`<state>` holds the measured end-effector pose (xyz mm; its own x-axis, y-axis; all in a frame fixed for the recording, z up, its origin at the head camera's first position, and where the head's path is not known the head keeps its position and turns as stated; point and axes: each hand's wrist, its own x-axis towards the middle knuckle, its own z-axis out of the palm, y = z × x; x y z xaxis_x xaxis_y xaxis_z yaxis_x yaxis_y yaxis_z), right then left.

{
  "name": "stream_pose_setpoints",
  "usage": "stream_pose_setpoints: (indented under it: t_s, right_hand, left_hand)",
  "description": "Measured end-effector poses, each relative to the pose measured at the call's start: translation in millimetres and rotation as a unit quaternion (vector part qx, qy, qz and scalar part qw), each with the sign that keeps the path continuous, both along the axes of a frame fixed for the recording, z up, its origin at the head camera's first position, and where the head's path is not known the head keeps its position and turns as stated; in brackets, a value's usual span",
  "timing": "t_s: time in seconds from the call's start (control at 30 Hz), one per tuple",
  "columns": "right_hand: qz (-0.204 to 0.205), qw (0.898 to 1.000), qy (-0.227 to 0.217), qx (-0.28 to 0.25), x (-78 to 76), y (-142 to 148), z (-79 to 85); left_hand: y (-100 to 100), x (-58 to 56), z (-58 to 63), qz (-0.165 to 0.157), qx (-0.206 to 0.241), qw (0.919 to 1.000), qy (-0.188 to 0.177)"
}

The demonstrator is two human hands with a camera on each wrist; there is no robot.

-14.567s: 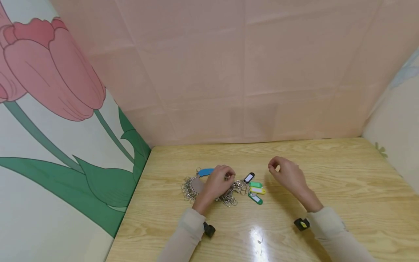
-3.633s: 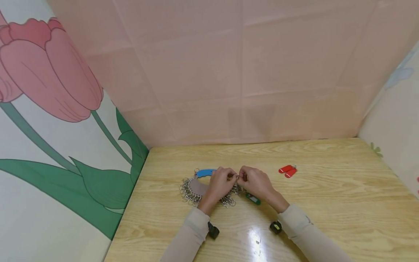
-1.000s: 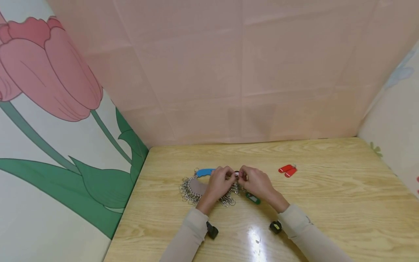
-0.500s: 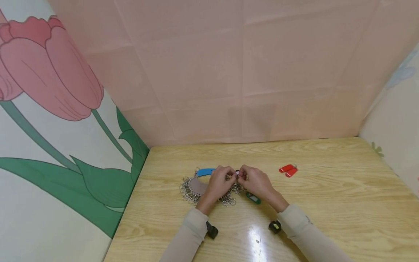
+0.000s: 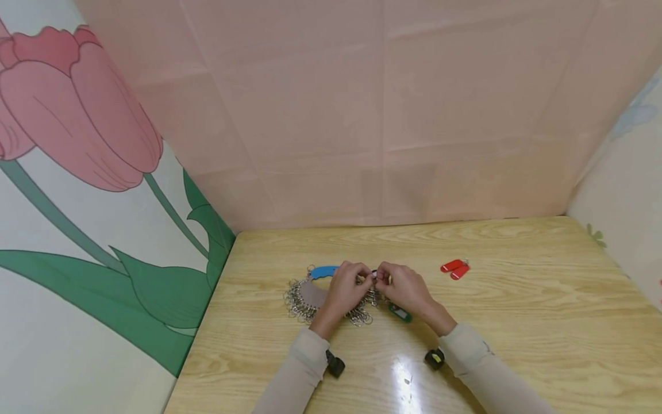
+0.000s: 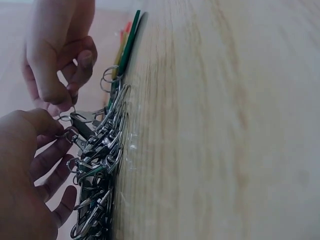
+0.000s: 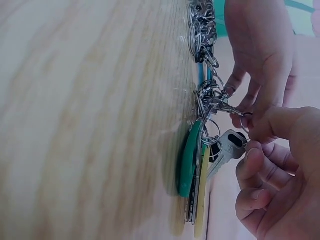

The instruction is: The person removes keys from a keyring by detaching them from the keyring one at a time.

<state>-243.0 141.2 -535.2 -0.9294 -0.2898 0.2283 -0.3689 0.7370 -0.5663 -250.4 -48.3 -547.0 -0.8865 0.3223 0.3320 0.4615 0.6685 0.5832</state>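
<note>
My left hand (image 5: 347, 290) and right hand (image 5: 405, 287) meet fingertip to fingertip over the right end of a key holder. The holder is a curved grey plate (image 5: 312, 294) with a blue grip (image 5: 324, 272) and many metal clips (image 5: 300, 307). In the right wrist view, the right thumb and finger pinch a small split ring, with a silver key (image 7: 230, 147) hanging beside it. A ring (image 7: 245, 119) on a clip is pinched by the left fingertips. Below the right hand lies a green key tag (image 5: 400, 313); a yellow tag (image 7: 201, 195) shows edge-on behind it.
Two red key tags (image 5: 455, 269) lie on the wooden table (image 5: 517, 322), right of the hands. A pink sheet (image 5: 320, 144) rises behind the table's back edge. A tulip-painted wall (image 5: 103, 230) borders the left side.
Since the oldest frame, my right hand has come left to the left hand, and two red tags have appeared on the right. Over the last second both hands have barely moved.
</note>
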Motion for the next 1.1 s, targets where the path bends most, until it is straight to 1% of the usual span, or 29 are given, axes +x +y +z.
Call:
stream_pose_setpoints:
  t_s: [0.2,0.3,0.5,0.7,0.93,1.1]
  right_hand:
    - [0.005,1.0,-0.003,0.001,0.8,2,1.5]
    - [0.007,1.0,-0.003,0.003,1.1,2,2.2]
    - [0.011,1.0,-0.001,0.0,1.8,2,3.9]
    - [0.008,1.0,-0.008,-0.006,2.5,3,5.8]
    - [0.006,1.0,-0.002,-0.001,1.5,5,8.9]
    - [-0.004,1.0,-0.005,0.0,0.8,6,10.8]
  left_hand:
    - [0,0.4,0.8,0.0,0.001,1.0,0.009]
    - [-1,-0.5,0.5,0.004,0.0,0.9999,0.014]
    - [-2,-0.7,1.5,0.014,-0.002,0.9999,0.001]
    - [-2,-0.3,2.2,0.013,-0.002,0.9999,-0.01]
    - [-3,-1.1,1.0,0.011,0.008,0.9999,-0.007]
    - [-5,-1.2,-0.3,0.01,0.012,0.9998,-0.016]
